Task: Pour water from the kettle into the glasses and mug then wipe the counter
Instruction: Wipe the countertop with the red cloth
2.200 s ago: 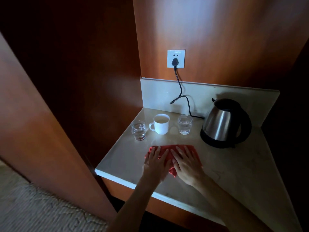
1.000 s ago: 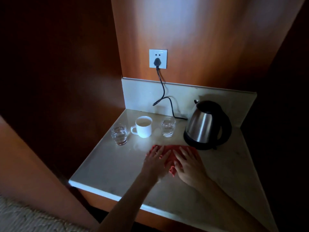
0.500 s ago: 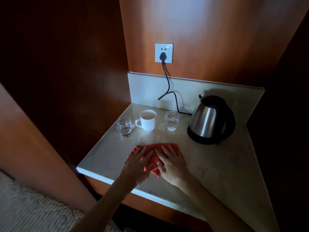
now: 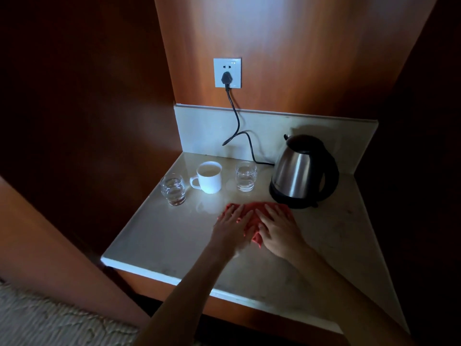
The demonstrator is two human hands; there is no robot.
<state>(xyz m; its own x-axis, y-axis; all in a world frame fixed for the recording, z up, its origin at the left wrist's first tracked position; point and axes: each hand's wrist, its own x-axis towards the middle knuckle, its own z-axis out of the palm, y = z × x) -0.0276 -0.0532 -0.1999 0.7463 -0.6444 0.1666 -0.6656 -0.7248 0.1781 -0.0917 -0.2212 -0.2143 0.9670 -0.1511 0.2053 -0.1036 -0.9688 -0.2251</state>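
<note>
Flat hands [image 4: 257, 228] on cloth [image 4: 252, 212] mid-counter [image 4: 159, 236]

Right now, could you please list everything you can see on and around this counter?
glass: 2, clear with water; one left of the mug, one between mug and kettle
mug: 1, white, filled, handle pointing left
kettle: 1, steel and black, back right on its base
cloth: 1, red, flat in front of the kettle
counter: 1, pale marble
cord: 1, black, from wall socket to kettle
carpet: pale, lower left
left hand: flat on cloth
right hand: flat on cloth
</note>
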